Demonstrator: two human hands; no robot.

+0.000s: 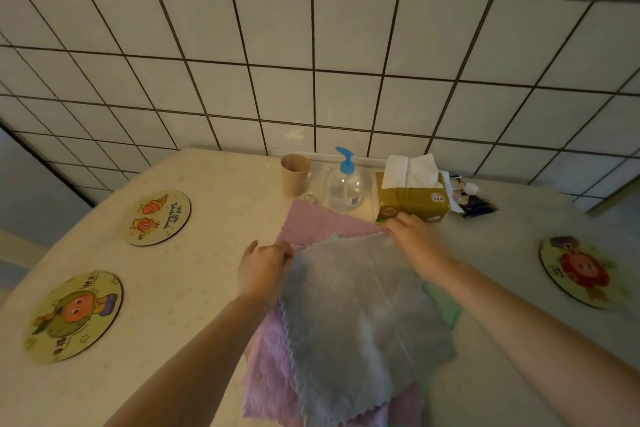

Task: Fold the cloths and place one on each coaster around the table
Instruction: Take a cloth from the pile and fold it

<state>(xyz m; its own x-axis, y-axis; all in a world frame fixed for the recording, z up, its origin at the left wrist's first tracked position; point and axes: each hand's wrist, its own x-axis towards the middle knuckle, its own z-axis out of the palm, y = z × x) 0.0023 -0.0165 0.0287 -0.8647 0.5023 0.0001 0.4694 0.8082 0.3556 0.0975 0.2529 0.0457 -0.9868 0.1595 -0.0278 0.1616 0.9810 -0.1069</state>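
At frame centre, left hand (265, 265) and right hand (414, 236) each pinch, seemingly, a far corner of the fluffy grey cloth (360, 319), scallop-edged, atop the pink cloths (273, 367).

Single view, head-worn, wide-angle. Looks forward and down over table (194, 274) toward tiled wall (311, 45) behind it. Landmark: soap bottle (344, 189), just right of frame centre, at table's far edge by wall. Wall fills upper half above bottle; table fills lower half below it. Camera close: forearms enter from bottom corners, hands (265, 265) meet just below bottle. Straight tile lines fan outward and tilt, strongest far from bottle. No second view, so no overlap.
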